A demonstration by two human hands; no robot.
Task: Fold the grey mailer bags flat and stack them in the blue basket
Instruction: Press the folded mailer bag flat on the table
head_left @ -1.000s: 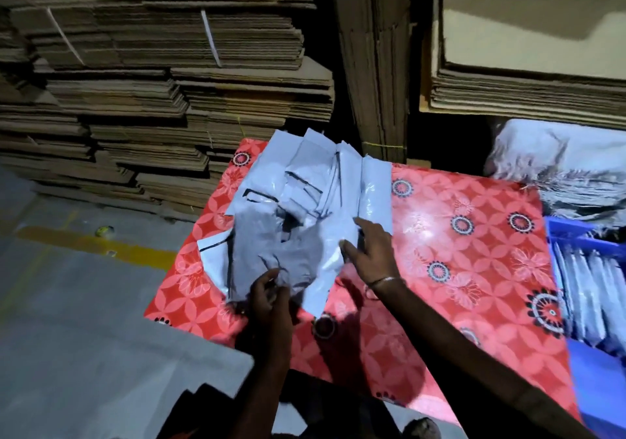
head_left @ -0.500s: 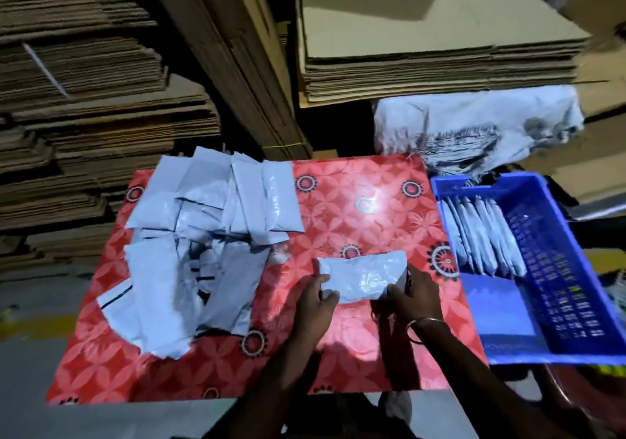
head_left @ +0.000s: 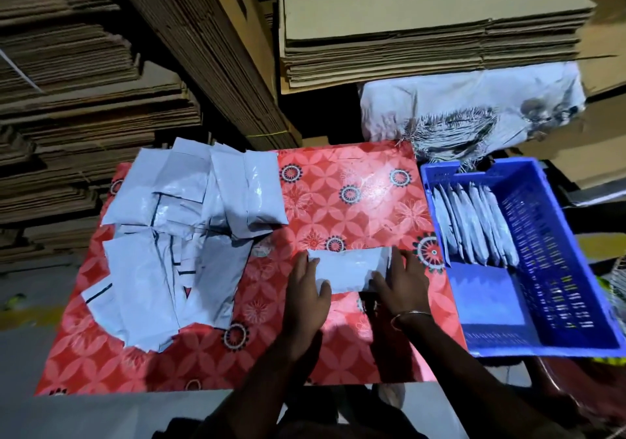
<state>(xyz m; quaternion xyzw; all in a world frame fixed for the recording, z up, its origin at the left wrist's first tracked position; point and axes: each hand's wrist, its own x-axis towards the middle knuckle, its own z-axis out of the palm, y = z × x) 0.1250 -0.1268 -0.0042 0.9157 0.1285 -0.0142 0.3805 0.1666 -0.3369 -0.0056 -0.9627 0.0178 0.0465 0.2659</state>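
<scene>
A single grey mailer bag lies on the red flowered table, right of centre. My left hand presses its left end, with fingers and thumb lying flat on top. At the bag's right end my right hand has its thumb on top and its fingers behind the raised edge, pinching it. A loose pile of grey mailer bags covers the left half of the table. The blue basket stands against the table's right side, and several folded mailer bags stand on edge in its far half.
Stacks of flattened cardboard rise behind and to the left of the table. A white printed cloth drapes under the cardboard beyond the basket. The near half of the basket floor is bare. Grey floor lies to the left.
One mailer bag came out of the pile to the table's right side. It was held up between both hands and now lies on the table under them. The view swung right onto the basket.
</scene>
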